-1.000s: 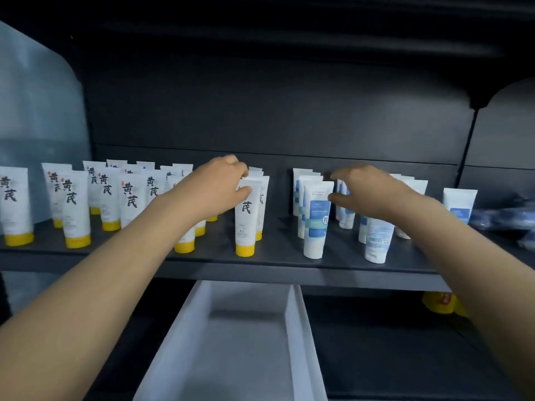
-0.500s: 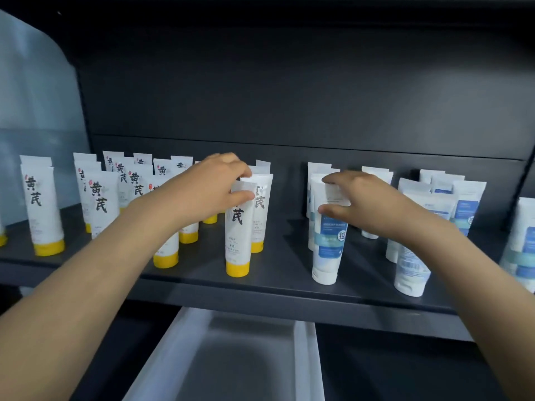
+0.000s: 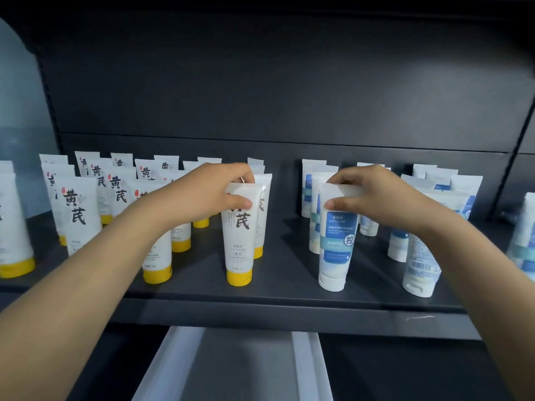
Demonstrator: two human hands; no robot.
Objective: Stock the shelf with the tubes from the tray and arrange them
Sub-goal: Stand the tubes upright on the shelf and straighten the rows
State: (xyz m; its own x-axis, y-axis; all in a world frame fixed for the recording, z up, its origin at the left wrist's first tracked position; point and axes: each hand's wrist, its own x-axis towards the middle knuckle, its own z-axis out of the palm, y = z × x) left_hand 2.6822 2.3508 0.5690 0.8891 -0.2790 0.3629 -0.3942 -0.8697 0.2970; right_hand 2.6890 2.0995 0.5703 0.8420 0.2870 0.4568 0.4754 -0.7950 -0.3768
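The left hand (image 3: 214, 192) pinches the crimped top of the yellow tube (image 3: 240, 235), the right hand (image 3: 376, 198) the blue tube (image 3: 335, 241) likewise. Both tubes stand upright, caps down, near the shelf (image 3: 275, 287) front edge, long axes straight below the fingers (image 3: 243, 202). The tray (image 3: 231, 366) lies under the shelf.

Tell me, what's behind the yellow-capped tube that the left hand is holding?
More of the same: a second yellow-capped tube stands just behind it, and the crimped tops of others show farther back. The front tube and left hand cover most of them.
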